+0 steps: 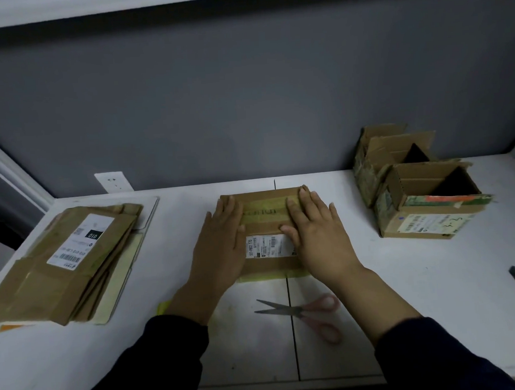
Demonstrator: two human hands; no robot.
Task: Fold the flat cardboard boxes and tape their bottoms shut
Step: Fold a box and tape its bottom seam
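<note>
The cardboard box (272, 264) lies on the desk (404, 291), just beyond the scissors (301, 311). The left hand (223, 241) and right hand (318, 236) rest on it, each grip spread flat and pinching nothing. The step probably goes best by pressing the yellowish tape (264, 213) firmly outward from the seam, smoothing out bubbles.

A: Where's the camera?
B: One only, worn on the person's head. Wide angle; the edges bow.
A: Facing?
B: Forward and down over the white bench (419, 290), square to the grey wall (245, 91) behind it.
A: How near?
B: Close. Left sleeve (157, 358) and right sleeve (438, 358) cross the bottom edge. Bench fills the lower half, wall the upper. Bench's near edge shows at the frame's foot.
</note>
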